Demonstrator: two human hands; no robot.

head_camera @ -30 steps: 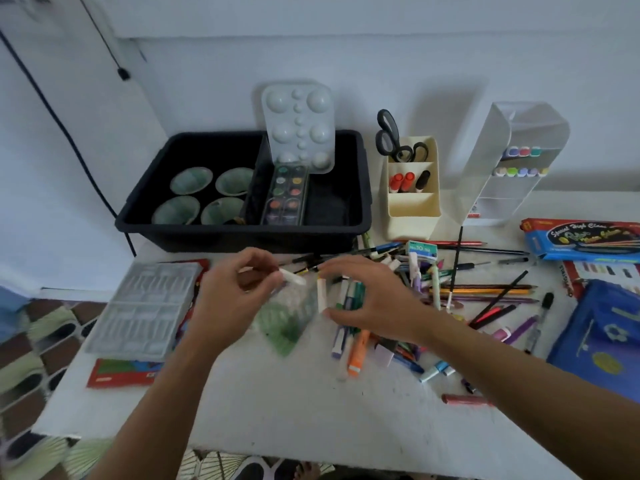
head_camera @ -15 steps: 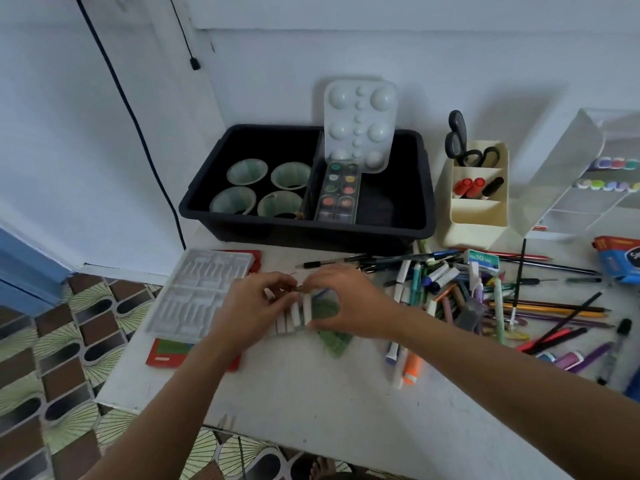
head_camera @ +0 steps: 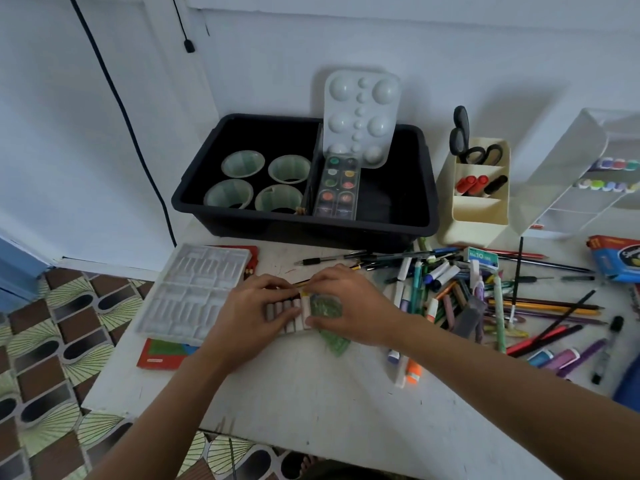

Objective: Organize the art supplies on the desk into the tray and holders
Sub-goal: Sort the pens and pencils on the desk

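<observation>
My left hand [head_camera: 252,306] and my right hand [head_camera: 353,306] meet low over the white desk [head_camera: 311,393]. Between them lies a row of pale chalk sticks [head_camera: 289,311] in a clear packet with green print [head_camera: 325,306]. My left fingers curl over the sticks' left end. My right fingers and thumb pinch the packet's right part. Behind stands the black tray [head_camera: 304,225] with several green cups [head_camera: 242,164], a watercolour set [head_camera: 337,185] and a white palette [head_camera: 362,116]. A cream holder [head_camera: 474,216] carries scissors and markers.
A clear moulded insert [head_camera: 197,292] lies on a red box [head_camera: 162,355] at the desk's left edge. Loose pens, pencils and markers [head_camera: 467,296] are heaped to the right. A white tilted organiser [head_camera: 568,188] and a blue box [head_camera: 616,261] stand far right.
Both hands have come together and dropped toward the desk, closing on the packet. The sticks now sit side by side between them. The view has swung left.
</observation>
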